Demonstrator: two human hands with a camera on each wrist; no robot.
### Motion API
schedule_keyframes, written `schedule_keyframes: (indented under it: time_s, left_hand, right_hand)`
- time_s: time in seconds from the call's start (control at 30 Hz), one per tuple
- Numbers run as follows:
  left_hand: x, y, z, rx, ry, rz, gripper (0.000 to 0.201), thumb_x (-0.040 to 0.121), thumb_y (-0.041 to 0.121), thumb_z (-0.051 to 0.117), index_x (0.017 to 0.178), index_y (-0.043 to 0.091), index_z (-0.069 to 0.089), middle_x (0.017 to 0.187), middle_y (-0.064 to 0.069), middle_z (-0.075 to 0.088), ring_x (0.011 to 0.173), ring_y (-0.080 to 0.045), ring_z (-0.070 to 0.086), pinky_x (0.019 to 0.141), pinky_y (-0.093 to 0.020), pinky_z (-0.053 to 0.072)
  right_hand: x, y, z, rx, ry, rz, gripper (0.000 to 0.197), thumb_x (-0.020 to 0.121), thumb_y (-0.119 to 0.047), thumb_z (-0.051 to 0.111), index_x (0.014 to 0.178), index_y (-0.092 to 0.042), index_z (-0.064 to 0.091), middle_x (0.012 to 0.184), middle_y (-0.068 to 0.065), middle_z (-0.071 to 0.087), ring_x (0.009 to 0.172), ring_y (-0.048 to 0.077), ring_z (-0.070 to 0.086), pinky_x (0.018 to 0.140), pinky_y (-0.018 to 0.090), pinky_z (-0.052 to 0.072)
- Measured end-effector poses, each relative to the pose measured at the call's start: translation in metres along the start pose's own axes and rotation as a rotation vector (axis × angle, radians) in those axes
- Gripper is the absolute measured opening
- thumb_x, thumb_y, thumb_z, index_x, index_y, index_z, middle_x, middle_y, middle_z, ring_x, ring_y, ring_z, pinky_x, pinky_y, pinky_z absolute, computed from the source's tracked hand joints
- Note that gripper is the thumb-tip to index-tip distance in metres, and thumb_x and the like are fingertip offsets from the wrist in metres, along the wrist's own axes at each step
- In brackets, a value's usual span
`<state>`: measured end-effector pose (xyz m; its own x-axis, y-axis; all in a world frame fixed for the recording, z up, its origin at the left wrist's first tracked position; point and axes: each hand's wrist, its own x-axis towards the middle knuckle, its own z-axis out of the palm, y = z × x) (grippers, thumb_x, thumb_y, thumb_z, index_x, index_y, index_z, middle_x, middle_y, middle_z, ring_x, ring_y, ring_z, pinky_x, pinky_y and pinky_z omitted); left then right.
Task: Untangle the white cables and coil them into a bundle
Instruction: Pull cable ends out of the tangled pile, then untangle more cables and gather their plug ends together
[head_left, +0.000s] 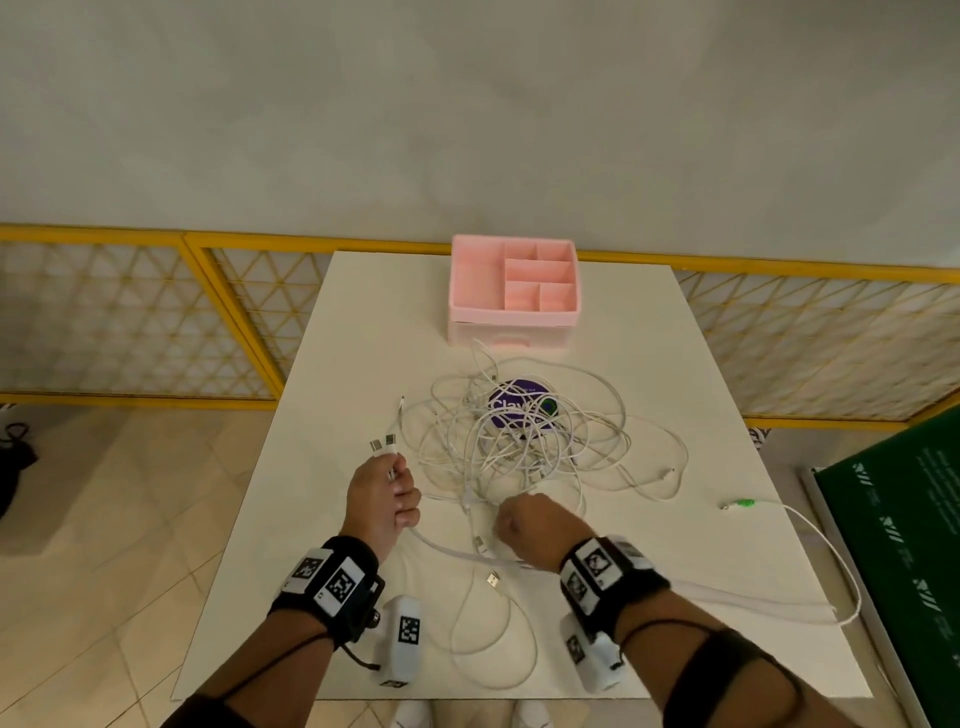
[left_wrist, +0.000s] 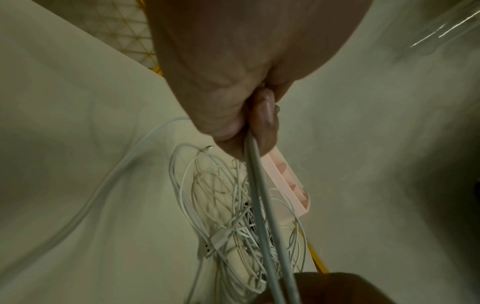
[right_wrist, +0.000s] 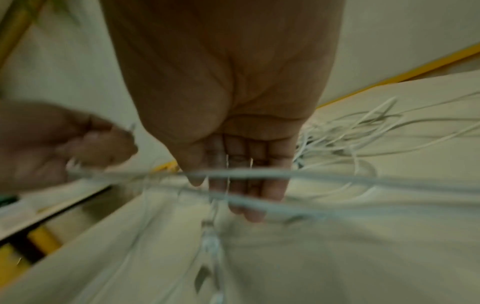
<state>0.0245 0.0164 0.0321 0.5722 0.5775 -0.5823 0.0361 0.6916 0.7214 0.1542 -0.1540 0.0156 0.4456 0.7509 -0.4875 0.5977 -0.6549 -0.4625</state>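
Note:
A tangle of thin white cables (head_left: 519, 447) (left_wrist: 228, 216) (right_wrist: 363, 131) lies in the middle of the white table (head_left: 363, 322). My left hand (head_left: 382, 499) (left_wrist: 233, 107) (right_wrist: 64, 144) is at the tangle's left. It grips two thicker white cable strands (left_wrist: 259, 195), and two USB plugs (head_left: 383, 444) stick out above the fist. My right hand (head_left: 524, 525) (right_wrist: 233, 144) is at the tangle's near edge, fingers curled, with thin strands running out between them; that view is blurred. A thick cable (head_left: 727, 603) runs from my left fist under my right wrist and off to the right.
A pink compartment organizer (head_left: 511, 291) (left_wrist: 288, 179) stands at the table's far edge. A purple round lid (head_left: 511, 402) lies under the tangle. A green-tipped plug (head_left: 743, 503) and a loose USB plug (head_left: 492, 578) lie on the table. A green board (head_left: 893, 519) is at the right, a yellow railing (head_left: 234, 306) behind.

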Motion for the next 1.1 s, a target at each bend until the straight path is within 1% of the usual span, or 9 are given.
schedule_keyframes:
  time_s: [0.1, 0.33, 0.43, 0.53, 0.7, 0.83, 0.93, 1.03, 1.1]
  left_hand:
    - [-0.005, 0.001, -0.003, 0.006, -0.007, 0.006, 0.028, 0.099, 0.018, 0.038, 0.071, 0.016, 0.043, 0.051, 0.004, 0.031, 0.038, -0.009, 0.027, 0.041, -0.018, 0.022]
    - [-0.011, 0.002, -0.003, 0.050, -0.029, 0.025, 0.029, 0.103, 0.022, 0.040, 0.075, 0.016, 0.045, 0.055, -0.001, 0.035, 0.042, -0.014, 0.032, 0.043, -0.021, 0.031]
    - [-0.011, 0.008, 0.002, 0.067, -0.060, 0.058, 0.030, 0.105, 0.023, 0.041, 0.078, 0.014, 0.047, 0.055, -0.001, 0.036, 0.043, -0.014, 0.033, 0.044, -0.021, 0.031]
    - [-0.011, 0.016, 0.015, 0.097, -0.093, 0.107, 0.031, 0.107, 0.025, 0.040, 0.080, 0.012, 0.050, 0.055, -0.001, 0.039, 0.042, -0.013, 0.034, 0.044, -0.022, 0.031]
    - [-0.018, 0.029, 0.050, 0.116, -0.154, 0.187, 0.032, 0.108, 0.025, 0.040, 0.083, 0.010, 0.053, 0.055, 0.001, 0.037, 0.044, -0.012, 0.032, 0.043, -0.022, 0.029]
    - [-0.024, 0.038, 0.075, 0.066, -0.187, 0.200, 0.028, 0.106, 0.021, 0.041, 0.083, 0.011, 0.052, 0.057, 0.002, 0.033, 0.046, -0.011, 0.029, 0.045, -0.022, 0.027]
    - [-0.026, 0.042, 0.087, 0.045, -0.207, 0.199, 0.018, 0.103, 0.021, 0.044, 0.090, 0.011, 0.051, 0.062, 0.000, 0.038, 0.049, -0.012, 0.034, 0.045, -0.025, 0.030]
    - [-0.029, 0.042, 0.093, 0.087, -0.190, 0.268, 0.022, 0.106, 0.023, 0.043, 0.098, 0.007, 0.056, 0.062, 0.000, 0.058, 0.049, -0.011, 0.053, 0.047, -0.025, 0.042]
    - [-0.030, 0.041, 0.093, 0.155, -0.122, 0.312, 0.022, 0.106, 0.021, 0.043, 0.096, 0.007, 0.057, 0.059, 0.001, 0.059, 0.045, -0.007, 0.054, 0.046, -0.024, 0.042]
  right_hand:
    - [0.008, -0.010, 0.029, -0.136, -0.085, 0.122, 0.046, 0.090, -0.043, 0.056, 0.118, -0.007, 0.060, 0.123, 0.017, 0.062, 0.115, 0.033, 0.060, 0.091, 0.035, 0.048]
    - [0.013, 0.000, 0.032, -0.155, -0.035, 0.163, 0.028, 0.084, -0.020, 0.057, 0.109, -0.009, 0.059, 0.119, 0.015, 0.064, 0.110, 0.032, 0.062, 0.087, 0.034, 0.051]
    - [0.008, -0.004, 0.001, 0.080, 0.168, 0.102, 0.006, 0.083, -0.021, 0.056, 0.086, -0.018, 0.052, 0.096, 0.012, 0.070, 0.088, 0.029, 0.067, 0.074, 0.034, 0.054]
    - [0.002, -0.018, -0.049, 0.484, 0.461, 0.011, 0.009, 0.093, -0.018, 0.055, 0.085, -0.018, 0.051, 0.071, 0.006, 0.070, 0.060, 0.023, 0.069, 0.065, 0.046, 0.059]
    - [0.000, -0.058, -0.136, 0.769, 0.892, -0.200, 0.013, 0.096, -0.023, 0.056, 0.086, -0.027, 0.050, 0.075, 0.000, 0.057, 0.060, 0.019, 0.054, 0.059, 0.037, 0.050]
    - [-0.002, -0.086, -0.143, 0.773, 0.780, -0.280, 0.007, 0.095, -0.011, 0.056, 0.092, -0.018, 0.054, 0.074, -0.002, 0.055, 0.053, 0.007, 0.047, 0.051, 0.028, 0.044]
    - [0.001, -0.094, -0.116, 0.635, 0.642, -0.265, 0.006, 0.092, -0.013, 0.058, 0.093, -0.019, 0.059, 0.078, 0.005, 0.065, 0.056, 0.015, 0.057, 0.055, 0.032, 0.050]
    - [0.003, -0.098, -0.090, 0.642, 0.584, -0.264, 0.005, 0.092, -0.019, 0.059, 0.090, -0.024, 0.060, 0.072, 0.009, 0.068, 0.062, 0.024, 0.066, 0.059, 0.042, 0.059]
    - [0.002, -0.097, -0.082, 0.695, 0.576, -0.284, 0.006, 0.094, -0.018, 0.059, 0.092, -0.023, 0.062, 0.066, 0.007, 0.064, 0.056, 0.017, 0.063, 0.054, 0.034, 0.056]
